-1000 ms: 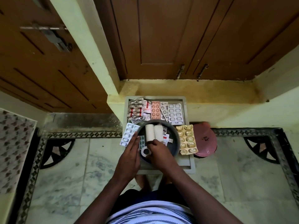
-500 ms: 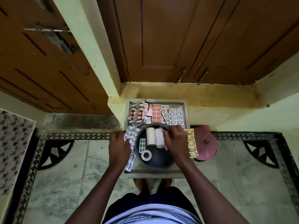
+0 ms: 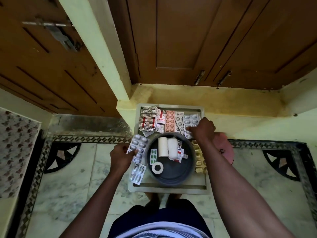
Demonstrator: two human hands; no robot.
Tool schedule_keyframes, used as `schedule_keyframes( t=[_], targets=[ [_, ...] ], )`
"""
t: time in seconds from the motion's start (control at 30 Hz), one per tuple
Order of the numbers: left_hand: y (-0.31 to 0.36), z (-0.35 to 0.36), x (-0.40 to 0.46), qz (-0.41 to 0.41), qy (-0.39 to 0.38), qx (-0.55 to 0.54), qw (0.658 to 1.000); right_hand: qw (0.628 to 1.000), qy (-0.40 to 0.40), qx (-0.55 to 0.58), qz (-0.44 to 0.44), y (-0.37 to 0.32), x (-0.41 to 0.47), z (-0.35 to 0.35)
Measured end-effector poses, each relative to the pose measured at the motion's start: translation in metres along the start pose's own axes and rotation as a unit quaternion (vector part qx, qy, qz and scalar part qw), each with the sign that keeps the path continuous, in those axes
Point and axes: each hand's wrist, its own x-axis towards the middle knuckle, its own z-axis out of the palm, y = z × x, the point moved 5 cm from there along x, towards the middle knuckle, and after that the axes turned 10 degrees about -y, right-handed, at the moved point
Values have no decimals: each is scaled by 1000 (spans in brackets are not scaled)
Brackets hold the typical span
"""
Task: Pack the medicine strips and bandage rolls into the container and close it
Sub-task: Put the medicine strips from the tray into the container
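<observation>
A round dark container (image 3: 171,176) stands on a grey tray (image 3: 169,189). Inside it lie two white bandage rolls (image 3: 167,147), a tape roll (image 3: 158,167), a green pill strip (image 3: 153,156) and small red-white packets. My left hand (image 3: 121,156) pinches a silver blister strip (image 3: 139,146) at the container's left rim. My right hand (image 3: 202,128) grips the lower end of another silver blister strip (image 3: 190,121) at the tray's far right. More strips lie along the tray's far side: crumpled silver-red ones (image 3: 148,121) and a pink one (image 3: 169,121). A gold strip (image 3: 199,162) lies under my right forearm.
The pink lid (image 3: 224,150) lies on the floor to the tray's right, partly behind my right arm. Another silver strip (image 3: 137,174) rests at the tray's left front. Wooden doors and a yellow step rise behind the tray. Marble floor surrounds it.
My right hand left the container, crossed over the gold strip and took hold of the far-right silver strip. My left hand moved from the container's edge to the silver strip on the left.
</observation>
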Motion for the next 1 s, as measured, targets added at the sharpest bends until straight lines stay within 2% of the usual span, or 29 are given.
schedule_keyframes(
  t=[0.17, 0.3, 0.47, 0.6, 0.77, 0.93, 1.0],
  targets=[
    [-4, -21, -16, -8, 39, -41, 998, 996, 6, 93, -1, 5, -1, -7],
    [8, -29, -37, 27, 64, -85, 994, 984, 53, 167, -40, 6, -22, -22],
    [46, 2, -65, 109, 14, -131, 985, 950, 124, 262, -117, 6, -68, -42],
    [64, 53, -84, 155, -57, -82, 983, 928, 108, 312, -172, 16, -111, -41],
    [59, 97, -98, 207, -89, 36, 974, 940, 3, 271, -208, 46, -151, 5],
    [72, 92, -88, 256, -73, 96, 959, 940, 49, 200, -272, 59, -161, 14],
    [76, 92, -81, 289, -102, 148, 940, 937, 62, 186, -289, 60, -159, 9]
  ],
)
